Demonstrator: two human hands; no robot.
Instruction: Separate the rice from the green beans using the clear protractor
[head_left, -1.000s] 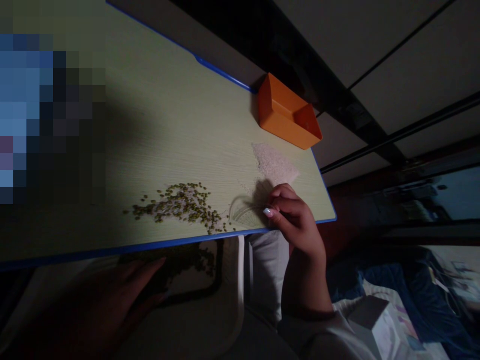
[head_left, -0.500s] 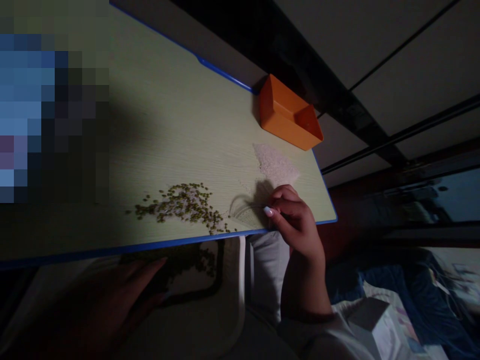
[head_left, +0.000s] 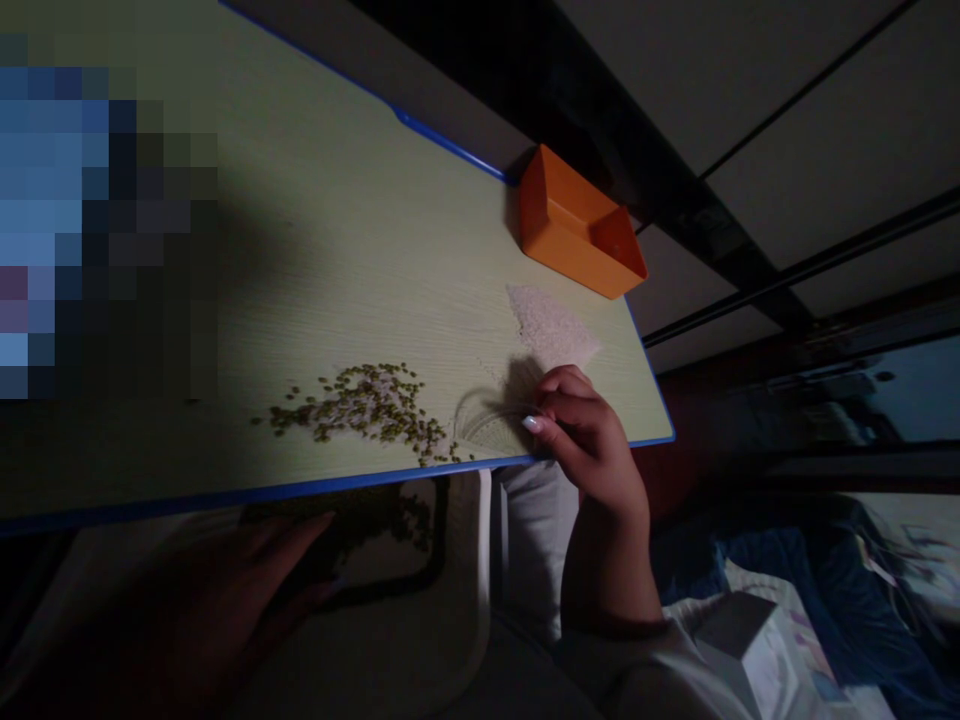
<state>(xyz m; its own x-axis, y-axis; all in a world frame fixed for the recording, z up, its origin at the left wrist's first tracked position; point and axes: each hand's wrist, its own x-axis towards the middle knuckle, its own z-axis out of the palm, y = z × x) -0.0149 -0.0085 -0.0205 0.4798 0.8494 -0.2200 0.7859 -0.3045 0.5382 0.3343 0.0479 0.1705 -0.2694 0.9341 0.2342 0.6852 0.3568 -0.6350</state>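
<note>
In the head view my right hand (head_left: 589, 430) is closed, thumb and fingers pinching the rim of a small round mesh strainer (head_left: 491, 425). The strainer rests tilted against or just above the tabletop near its blue edge; the hand hides part of it. Left of it lies a spread of green beans mixed with pale grains (head_left: 367, 405). Beyond the hand is a heap of fine pale grains (head_left: 551, 325). Below the table edge, in deep shadow, my left hand (head_left: 262, 570) reaches over a white basin (head_left: 484, 600) with dark beans inside; its fingers look stretched and apart.
An orange rectangular box (head_left: 574, 235) stands at the far right corner of the pale table (head_left: 337, 230). A pixelated patch covers the upper left. Beside my right arm are a grey-white box (head_left: 739, 640) and dark blue cloth (head_left: 847, 600).
The strainer has shifted very slightly left, towards the beans, with my right hand. My left hand stays in place.
</note>
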